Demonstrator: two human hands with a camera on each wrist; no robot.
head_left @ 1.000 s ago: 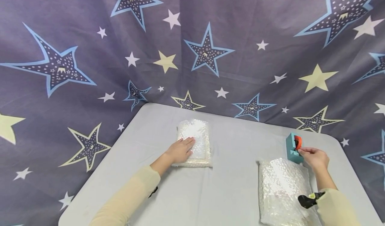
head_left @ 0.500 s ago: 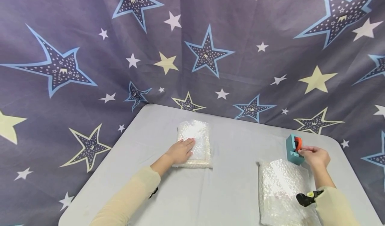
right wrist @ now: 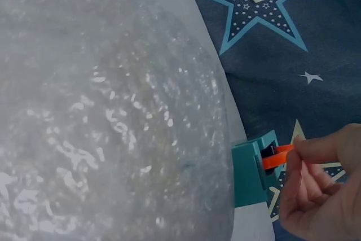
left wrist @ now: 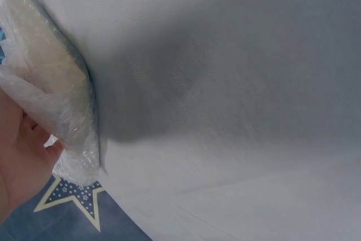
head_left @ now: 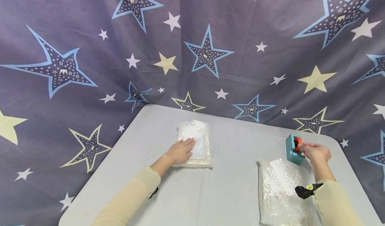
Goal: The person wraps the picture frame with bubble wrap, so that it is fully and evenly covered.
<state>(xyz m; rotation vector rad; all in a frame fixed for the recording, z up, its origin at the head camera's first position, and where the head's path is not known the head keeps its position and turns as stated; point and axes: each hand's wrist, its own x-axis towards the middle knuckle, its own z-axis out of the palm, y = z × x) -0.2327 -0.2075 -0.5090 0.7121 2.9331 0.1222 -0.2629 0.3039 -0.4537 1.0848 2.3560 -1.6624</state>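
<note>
In the head view, my left hand point(head_left: 180, 150) rests flat, fingers extended, on a small bubble-wrapped packet point(head_left: 198, 129). The left wrist view shows this packet point(left wrist: 62, 83) edge-on beside the fingers. Far to the right, my right hand point(head_left: 317, 153) is at a teal tape dispenser point(head_left: 291, 147) holding an orange roll point(head_left: 298, 141). Close up in the right wrist view, thumb and index of the right hand point(right wrist: 324, 182) pinch at the orange tape roll point(right wrist: 275, 160); any clear tape between the fingertips is too small to tell.
A larger bubble-wrap bag point(head_left: 282, 192) lies on the white table point(head_left: 231, 172) just in front of the dispenser, below the right forearm. A star-patterned curtain point(head_left: 240, 69) hangs behind and beside the table.
My right fingers have shifted slightly up and closer against the orange roll, and the right wrist has turned a little. The left hand and its packet stay in place.
</note>
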